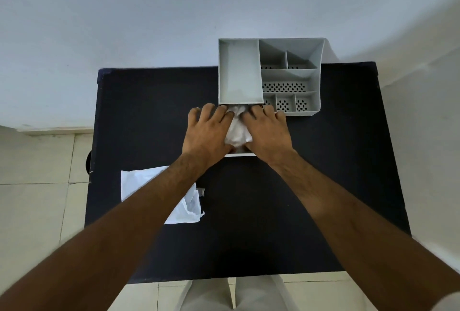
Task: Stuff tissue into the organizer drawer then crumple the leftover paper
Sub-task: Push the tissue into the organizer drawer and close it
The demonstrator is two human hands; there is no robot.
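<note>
Both hands, left (207, 131) and right (267, 131), press flat on tissue (237, 131), grasping nothing, packing drawer (240, 154); leftover paper (185, 207) waits near table's (298, 198) left edge.

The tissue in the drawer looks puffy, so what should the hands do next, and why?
Probably press down a little more. The tissue bulges between the left hand and the right hand, above the pulled-out drawer of the grey organizer. Flattening it should let the drawer slide shut; the leftover paper waits nearby.
</note>
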